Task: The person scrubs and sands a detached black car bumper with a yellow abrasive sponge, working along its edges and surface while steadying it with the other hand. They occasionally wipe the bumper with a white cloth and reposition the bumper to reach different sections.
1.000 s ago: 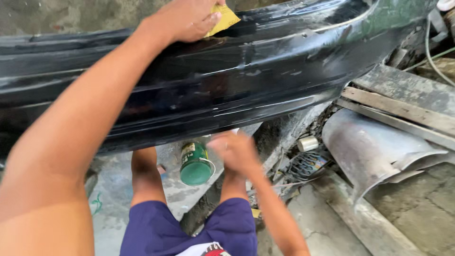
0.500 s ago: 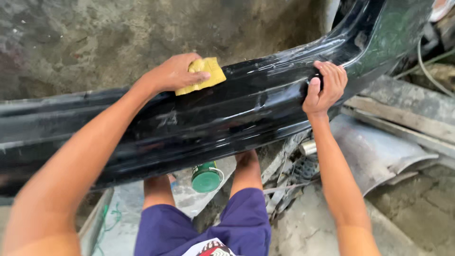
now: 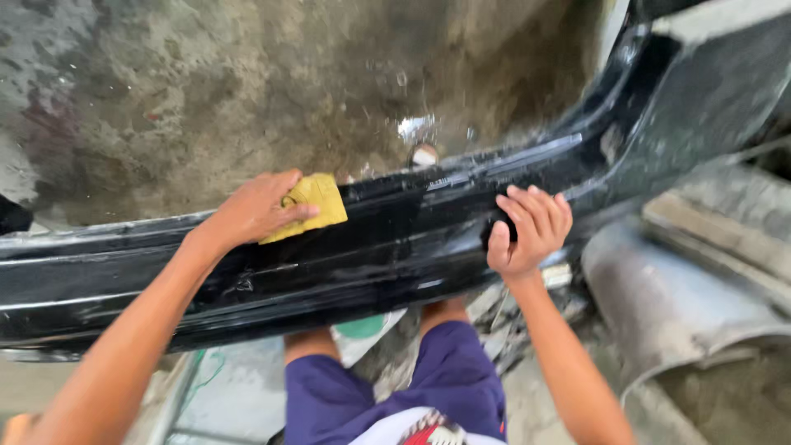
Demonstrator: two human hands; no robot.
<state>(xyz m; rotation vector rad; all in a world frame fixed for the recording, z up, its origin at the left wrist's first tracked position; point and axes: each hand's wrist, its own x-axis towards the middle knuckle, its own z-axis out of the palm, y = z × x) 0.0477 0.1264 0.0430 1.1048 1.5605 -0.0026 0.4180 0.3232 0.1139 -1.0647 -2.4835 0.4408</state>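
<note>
Shorts: dark purple cloth shorts (image 3: pixel 461 379) fill the bottom middle of the view, over two bare knees that pass under the bumper.
Green object: a small round green thing (image 3: pixel 362 326) shows just below the bumper's lower edge, between the knees; its kind cannot be told.
Curved sheet: a grey bent metal sheet (image 3: pixel 676 305) lies on the ground at the right, near the right forearm and apart from the bumper.
Right hand: the right hand (image 3: pixel 527 231) grips the front face of the bumper right of its middle, fingers curled over a ridge and thumb pressed below; it grasps the bumper itself.
Left hand: the left hand (image 3: pixel 259 208) lies flat on the pad at the bumper's upper edge, fingers spread over it, pressing it down against the surface rather than clenching it.
Pad: a yellow rectangular sanding pad (image 3: pixel 317 204) sits on the top of the bumper left of centre, half covered by the left hand, one corner sticking out to the right.
Bumper: a long glossy black plastic car bumper (image 3: pixel 395 255), wet and streaked, runs across the whole view from the left edge and curves upward at the far right.
Ground: wet stained grey concrete floor (image 3: pixel 247 91) lies beyond the bumper, with a small bright puddle (image 3: pixel 416 130) near the middle.
</note>
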